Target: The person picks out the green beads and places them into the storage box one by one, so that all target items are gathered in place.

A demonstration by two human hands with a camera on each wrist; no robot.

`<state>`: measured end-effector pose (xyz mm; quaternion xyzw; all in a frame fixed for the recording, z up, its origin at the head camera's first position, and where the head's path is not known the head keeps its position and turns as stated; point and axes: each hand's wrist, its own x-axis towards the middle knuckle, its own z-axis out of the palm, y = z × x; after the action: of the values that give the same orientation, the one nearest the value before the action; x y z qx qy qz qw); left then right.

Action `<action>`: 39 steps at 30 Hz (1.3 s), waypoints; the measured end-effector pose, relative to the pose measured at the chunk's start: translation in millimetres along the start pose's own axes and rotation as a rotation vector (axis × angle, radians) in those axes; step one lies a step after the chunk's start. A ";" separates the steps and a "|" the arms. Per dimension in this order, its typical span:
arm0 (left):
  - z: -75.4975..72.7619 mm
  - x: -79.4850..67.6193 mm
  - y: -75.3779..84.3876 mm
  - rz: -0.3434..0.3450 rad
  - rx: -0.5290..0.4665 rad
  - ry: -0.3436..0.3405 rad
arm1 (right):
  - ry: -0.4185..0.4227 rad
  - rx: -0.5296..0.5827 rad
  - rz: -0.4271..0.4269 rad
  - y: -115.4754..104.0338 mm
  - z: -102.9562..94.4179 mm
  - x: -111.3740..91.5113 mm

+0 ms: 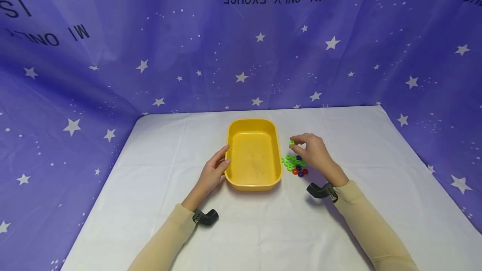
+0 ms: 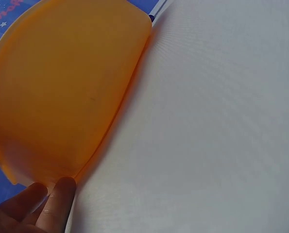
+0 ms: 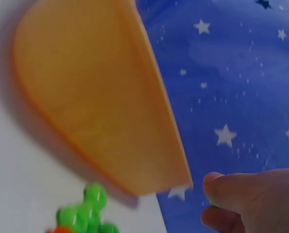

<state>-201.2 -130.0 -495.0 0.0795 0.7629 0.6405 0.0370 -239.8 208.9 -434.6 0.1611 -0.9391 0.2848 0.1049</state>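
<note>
In the head view my right hand [image 1: 313,150] pinches a green ring-shaped bead [image 1: 291,142] between thumb and fingertips, raised above the bead pile. In the right wrist view that bead is almost hidden behind the fingers [image 3: 227,189]. Below the hand lie several green beads [image 1: 290,164], with red beads [image 1: 305,171] and dark purple beads [image 1: 300,174] among them. A yellow plastic tub [image 1: 253,187] stands just left of the pile, nothing visible in it. My left hand [image 1: 211,171] rests against the tub's left side, its fingers [image 2: 59,204] touching the outer wall.
A white cloth [image 1: 169,187] covers the table. Behind and beside it hangs a purple curtain [image 1: 211,53] with white stars and lettering. Each wrist wears a black camera mount, one on the left [image 1: 205,217] and one on the right [image 1: 321,190].
</note>
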 end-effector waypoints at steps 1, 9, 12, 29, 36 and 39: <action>0.1 0.1 0.2 0.004 -0.004 -0.004 | -0.005 0.004 -0.008 -3.6 0.9 1.5; -0.3 0.4 0.7 0.018 -0.003 -0.008 | -0.059 0.031 -0.087 -41.1 11.8 13.8; -0.5 0.1 0.5 0.017 0.001 -0.009 | -0.074 0.050 -0.130 -54.0 18.5 16.4; -0.9 1.7 -2.2 0.025 -0.019 -0.020 | -0.225 0.023 -0.249 -96.7 67.1 23.9; -1.5 2.8 -2.8 0.026 -0.019 -0.032 | -0.328 -0.002 -0.212 -107.5 80.0 23.1; -1.6 2.1 -2.3 0.031 -0.022 -0.032 | -0.354 -0.022 -0.210 -108.8 84.1 22.2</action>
<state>-203.7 -131.6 -496.9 0.1010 0.7538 0.6480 0.0402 -229.8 70.2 -442.3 0.3044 -0.9240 0.2293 -0.0309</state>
